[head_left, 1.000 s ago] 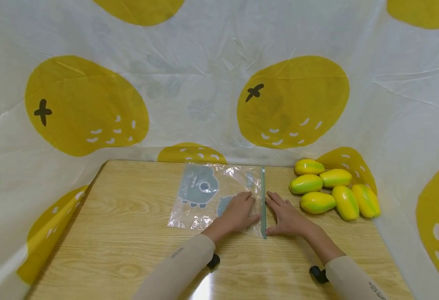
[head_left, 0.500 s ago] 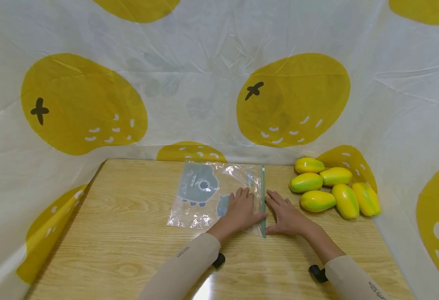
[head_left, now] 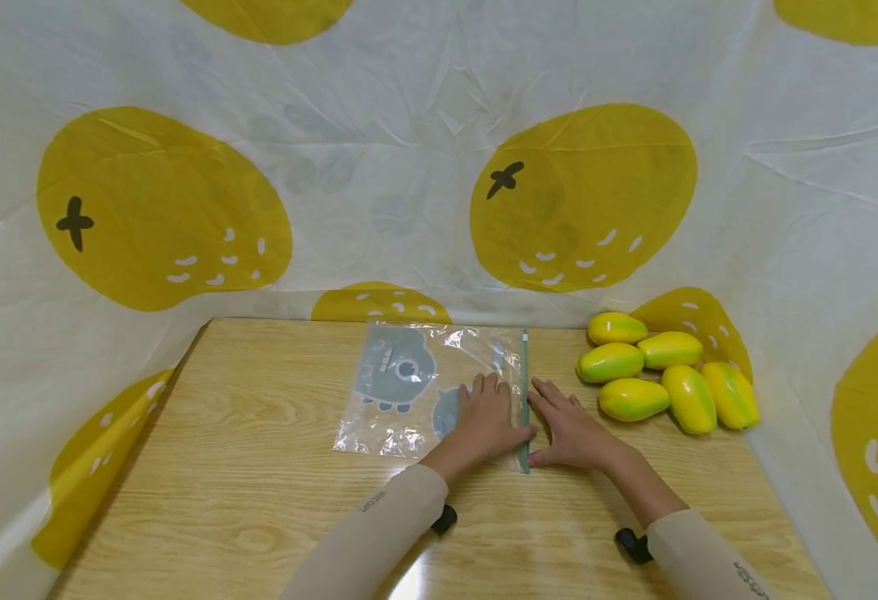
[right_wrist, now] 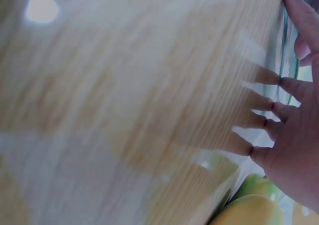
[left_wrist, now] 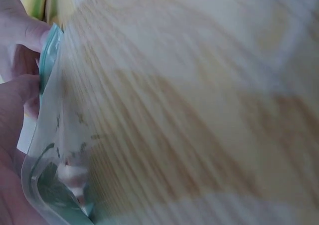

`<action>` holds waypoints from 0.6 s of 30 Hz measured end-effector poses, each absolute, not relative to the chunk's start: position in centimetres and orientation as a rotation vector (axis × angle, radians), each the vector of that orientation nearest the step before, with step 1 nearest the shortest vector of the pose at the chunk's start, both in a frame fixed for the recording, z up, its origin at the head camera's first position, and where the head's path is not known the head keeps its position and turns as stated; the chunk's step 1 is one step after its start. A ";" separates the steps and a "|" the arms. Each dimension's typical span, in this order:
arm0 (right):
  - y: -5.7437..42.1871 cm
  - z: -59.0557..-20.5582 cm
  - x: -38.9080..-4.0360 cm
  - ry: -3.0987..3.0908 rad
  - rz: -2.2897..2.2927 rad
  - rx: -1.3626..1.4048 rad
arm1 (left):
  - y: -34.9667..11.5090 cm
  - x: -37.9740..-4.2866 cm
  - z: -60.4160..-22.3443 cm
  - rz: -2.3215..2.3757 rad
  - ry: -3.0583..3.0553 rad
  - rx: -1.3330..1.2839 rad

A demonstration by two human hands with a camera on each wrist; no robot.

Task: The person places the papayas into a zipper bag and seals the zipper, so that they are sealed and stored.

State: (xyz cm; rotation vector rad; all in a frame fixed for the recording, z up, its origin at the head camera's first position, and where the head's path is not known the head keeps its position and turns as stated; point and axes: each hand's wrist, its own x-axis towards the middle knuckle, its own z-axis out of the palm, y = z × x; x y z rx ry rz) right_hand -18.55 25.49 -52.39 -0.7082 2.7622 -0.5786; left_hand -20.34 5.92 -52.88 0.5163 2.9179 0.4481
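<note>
A clear zip bag (head_left: 401,367) with blue-grey cartoon prints lies flat on the table, its green slider strip (head_left: 525,358) along the right edge. My left hand (head_left: 484,425) rests on the bag's right part, fingers extended and thumb reaching over the strip. Just right of the strip, my right hand (head_left: 570,429) spreads its fingers, the tips on or beside the strip. In the right wrist view, the fingertips (right_wrist: 286,84) of that hand meet the table beside the strip. The left wrist view shows the bag's green-edged corner (left_wrist: 60,185) slightly raised near the left hand.
Several yellow-green fruits (head_left: 634,400), mango- or papaya-like, lie grouped at the table's back right. A wood-grain table (head_left: 259,483) extends under everything. A white cloth (head_left: 386,208) with yellow fruit prints surrounds its back and sides.
My left hand has shifted slightly right and turned, its thumb now across the green strip. The right hand keeps its place beside the strip. The bag and fruits have not visibly moved.
</note>
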 end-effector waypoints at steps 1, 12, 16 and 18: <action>25.5 -52.4 -18.6 2.762 -0.579 -0.703 | 6.0 -20.3 -52.8 0.443 2.925 0.509; 25.1 -52.0 -18.6 2.755 -0.552 -0.677 | 6.3 -20.8 -53.1 0.382 2.989 0.493; 25.1 -52.0 -18.5 2.758 -0.551 -0.670 | 6.0 -20.9 -53.1 0.380 2.990 0.512; 25.0 -51.9 -18.5 2.760 -0.556 -0.670 | 5.9 -21.0 -53.1 0.380 2.986 0.521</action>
